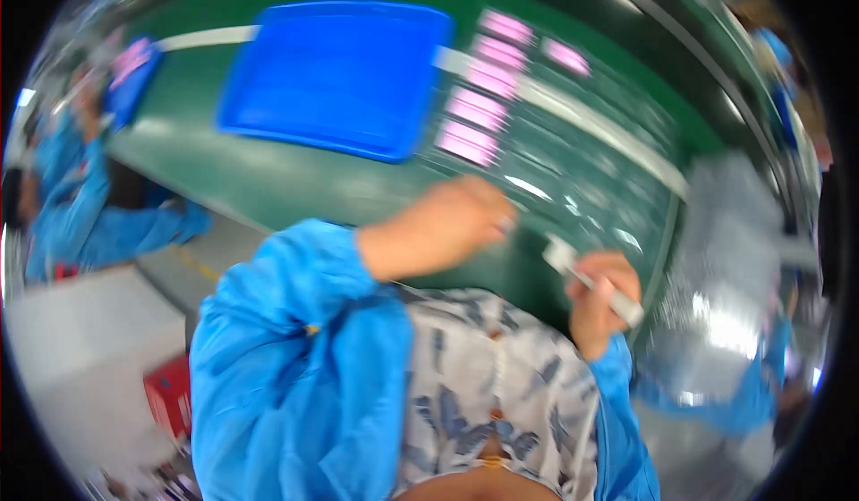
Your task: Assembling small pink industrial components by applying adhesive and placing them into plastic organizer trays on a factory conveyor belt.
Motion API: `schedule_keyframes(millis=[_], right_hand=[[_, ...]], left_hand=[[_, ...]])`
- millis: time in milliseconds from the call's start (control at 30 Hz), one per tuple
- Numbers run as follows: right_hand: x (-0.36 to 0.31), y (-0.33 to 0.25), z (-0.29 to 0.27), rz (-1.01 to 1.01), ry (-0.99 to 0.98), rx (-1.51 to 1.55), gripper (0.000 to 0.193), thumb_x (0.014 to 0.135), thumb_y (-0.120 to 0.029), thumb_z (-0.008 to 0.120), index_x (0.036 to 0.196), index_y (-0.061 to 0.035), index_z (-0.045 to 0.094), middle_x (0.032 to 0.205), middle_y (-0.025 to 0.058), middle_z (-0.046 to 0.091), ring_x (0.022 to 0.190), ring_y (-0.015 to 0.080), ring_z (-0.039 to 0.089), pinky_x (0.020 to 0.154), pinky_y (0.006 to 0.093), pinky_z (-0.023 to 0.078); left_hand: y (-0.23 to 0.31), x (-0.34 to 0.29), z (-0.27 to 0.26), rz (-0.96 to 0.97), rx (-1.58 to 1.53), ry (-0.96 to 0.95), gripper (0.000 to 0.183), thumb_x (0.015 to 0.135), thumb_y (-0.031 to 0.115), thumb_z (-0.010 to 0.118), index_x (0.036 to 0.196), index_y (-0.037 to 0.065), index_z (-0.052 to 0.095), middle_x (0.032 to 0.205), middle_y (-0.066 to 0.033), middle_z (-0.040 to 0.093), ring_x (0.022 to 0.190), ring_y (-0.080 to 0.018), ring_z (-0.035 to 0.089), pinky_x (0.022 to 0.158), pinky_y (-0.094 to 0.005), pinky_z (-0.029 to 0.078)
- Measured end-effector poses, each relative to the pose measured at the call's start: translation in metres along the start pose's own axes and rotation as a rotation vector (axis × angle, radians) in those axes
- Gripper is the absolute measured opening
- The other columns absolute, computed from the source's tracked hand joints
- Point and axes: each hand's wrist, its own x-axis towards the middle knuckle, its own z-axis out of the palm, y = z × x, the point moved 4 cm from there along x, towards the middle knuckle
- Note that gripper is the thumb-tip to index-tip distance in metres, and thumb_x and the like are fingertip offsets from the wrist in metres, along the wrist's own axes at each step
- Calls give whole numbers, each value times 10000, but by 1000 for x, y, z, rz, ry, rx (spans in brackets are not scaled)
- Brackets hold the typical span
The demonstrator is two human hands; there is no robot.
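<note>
My right hand (605,297) is closed around a small white tool (561,256) with a blocky head, a thin neck and a thicker handle; motion blur hides its exact kind. Just left of it, over the near edge of the green table, my left hand (447,225) is closed, fingers pinched together. Something small and pale may show at its fingertips, too blurred to name. Beyond both hands, clear plastic trays (573,199) lie on the table. Several pink rectangular pieces (479,107) stand in a column at their left side, with one more pink piece (566,56) to the right.
A blue tray (331,76) lies on the green table (192,157) at the far left. A stack wrapped in clear film (725,259) stands to the right. Another person in a blue sleeve (85,197) works at the left beside a smaller blue tray (136,85). A white box (98,322) stands below.
</note>
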Motion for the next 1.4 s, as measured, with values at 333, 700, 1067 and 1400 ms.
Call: schedule_keyframes(millis=[333, 700, 1067, 1400], right_hand=[[29, -31, 8, -138, -343, -294, 93, 788, -12, 624, 745, -54, 553, 699, 73, 637, 491, 190, 564, 435, 298, 423], [35, -18, 31, -9, -383, -249, 122, 742, 24, 631, 735, -47, 533, 690, 81, 611, 508, 205, 559, 459, 295, 419], [19, -36, 29, -19, -351, -325, 108, 807, 14, 639, 756, -27, 554, 713, 104, 645, 552, 201, 608, 485, 291, 465], [16, -27, 43, 57, -320, -327, 123, 795, 54, 637, 751, -12, 543, 732, 111, 631, 549, 201, 574, 491, 293, 445]], left_hand=[[18, 12, 27, -78, -284, 54, 276, 687, 79, 842, 927, 55, 707, 840, -84, 685, 800, -273, 632, 681, -365, 518], [13, 7, 26, -52, -300, 70, 292, 673, 32, 808, 948, 52, 712, 846, -84, 687, 810, -273, 635, 700, -363, 525], [8, -17, 25, -60, -365, 155, 351, 699, 14, 822, 1018, 42, 679, 936, -108, 682, 823, -285, 653, 684, -359, 540], [17, -20, 33, -48, -310, 227, 331, 705, 40, 811, 1005, 47, 672, 940, -96, 676, 827, -290, 646, 709, -372, 535]])
